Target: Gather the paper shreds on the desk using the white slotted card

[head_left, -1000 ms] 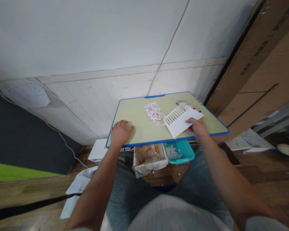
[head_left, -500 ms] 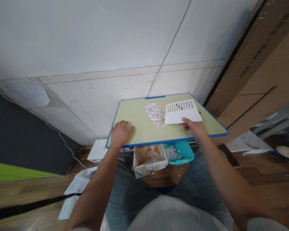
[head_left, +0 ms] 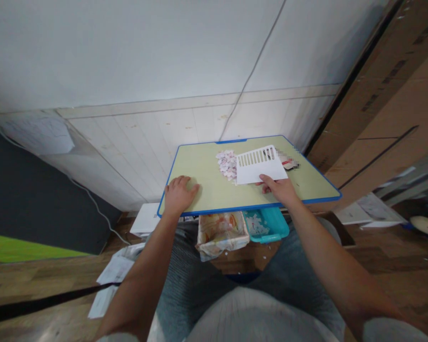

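Over a pale yellow-green, blue-rimmed tabletop (head_left: 209, 197), a flat white slotted sheet (head_left: 251, 175) is pinched in the right hand (head_left: 278, 189) beside a heap of whitish scraps (head_left: 226, 163); whether they touch is unclear. The left hand (head_left: 179, 194) lies spread near the tabletop's left edge. Below sits a turquoise plastic bin (head_left: 278, 224).

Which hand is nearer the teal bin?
Right. The right hand, holding the slotted white card, is over the table, above and beyond the teal bin; the left hand rests farther off, at the table's left end.
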`<state>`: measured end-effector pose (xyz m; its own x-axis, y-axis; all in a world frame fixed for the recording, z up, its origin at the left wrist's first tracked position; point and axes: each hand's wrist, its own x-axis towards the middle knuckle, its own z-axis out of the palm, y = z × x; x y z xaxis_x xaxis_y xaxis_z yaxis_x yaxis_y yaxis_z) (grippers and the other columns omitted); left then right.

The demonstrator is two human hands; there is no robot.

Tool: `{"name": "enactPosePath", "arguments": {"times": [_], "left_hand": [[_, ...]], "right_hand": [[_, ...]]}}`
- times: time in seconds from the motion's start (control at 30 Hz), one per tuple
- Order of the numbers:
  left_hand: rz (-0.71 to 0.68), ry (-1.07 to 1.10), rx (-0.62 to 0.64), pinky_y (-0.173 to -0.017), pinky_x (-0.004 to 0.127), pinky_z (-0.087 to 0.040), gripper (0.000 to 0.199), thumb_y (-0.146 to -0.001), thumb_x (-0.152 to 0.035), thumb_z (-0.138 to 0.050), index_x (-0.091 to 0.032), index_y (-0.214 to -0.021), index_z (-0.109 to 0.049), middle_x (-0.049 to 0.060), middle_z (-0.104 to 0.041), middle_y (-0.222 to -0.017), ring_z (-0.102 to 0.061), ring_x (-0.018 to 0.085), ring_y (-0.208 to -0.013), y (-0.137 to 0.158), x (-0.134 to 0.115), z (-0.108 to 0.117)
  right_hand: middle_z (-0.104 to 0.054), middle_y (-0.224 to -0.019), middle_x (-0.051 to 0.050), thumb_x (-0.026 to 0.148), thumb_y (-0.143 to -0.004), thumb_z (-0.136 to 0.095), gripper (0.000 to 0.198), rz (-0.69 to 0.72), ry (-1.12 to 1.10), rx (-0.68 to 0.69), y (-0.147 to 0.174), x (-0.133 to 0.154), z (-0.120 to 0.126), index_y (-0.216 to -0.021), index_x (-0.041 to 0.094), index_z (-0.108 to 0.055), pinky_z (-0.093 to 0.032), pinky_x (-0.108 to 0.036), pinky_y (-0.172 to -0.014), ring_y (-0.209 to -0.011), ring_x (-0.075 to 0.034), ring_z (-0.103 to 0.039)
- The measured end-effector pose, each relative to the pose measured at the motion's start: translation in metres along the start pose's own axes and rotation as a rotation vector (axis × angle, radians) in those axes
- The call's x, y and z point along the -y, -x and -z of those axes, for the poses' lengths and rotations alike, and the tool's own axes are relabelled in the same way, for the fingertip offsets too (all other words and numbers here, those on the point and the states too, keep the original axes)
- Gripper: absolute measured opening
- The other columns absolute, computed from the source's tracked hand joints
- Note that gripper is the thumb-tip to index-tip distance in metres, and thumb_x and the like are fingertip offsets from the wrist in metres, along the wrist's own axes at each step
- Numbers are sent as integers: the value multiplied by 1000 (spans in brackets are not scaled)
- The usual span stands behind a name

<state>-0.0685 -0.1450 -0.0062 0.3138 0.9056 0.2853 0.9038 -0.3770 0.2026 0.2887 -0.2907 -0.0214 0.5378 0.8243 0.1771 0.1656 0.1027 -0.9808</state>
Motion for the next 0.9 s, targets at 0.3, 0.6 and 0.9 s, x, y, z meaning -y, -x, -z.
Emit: {"name": "enactPosePath", "arguments": {"times": [0.3,0.6,0.9], "left_hand": [[-6,2,6,-139,61,-50,50,-116,-51,-65,-22,-154,-79,17,-74,-173,-63,41,-166,0,1,0],[-11,12,1,-138,61,-51,49,-116,-53,-65,-24,-153,-79,17,-75,-172,-64,41,-165,-2,3,-2],[-2,6,10,-139,62,-50,50,-116,-51,-65,-22,-154,-79,17,-74,-173,-64,42,-165,0,0,0]], "right_hand": [[-85,-77,-8,76,-76,-92,56,20,46,-17,0,-1,-1,-90,25,-76,-58,-35,-54,-51,-20,-64],[-83,-75,-7,76,-76,-87,58,11,16,-66,-4,-4,0,-100,25,-72,-55,-34,-51,-48,-19,-62],[-83,-75,-6,71,-76,-91,55,21,5,-67,-3,-8,1,-98,25,-72,-56,-34,-51,-47,-19,-62]]}}
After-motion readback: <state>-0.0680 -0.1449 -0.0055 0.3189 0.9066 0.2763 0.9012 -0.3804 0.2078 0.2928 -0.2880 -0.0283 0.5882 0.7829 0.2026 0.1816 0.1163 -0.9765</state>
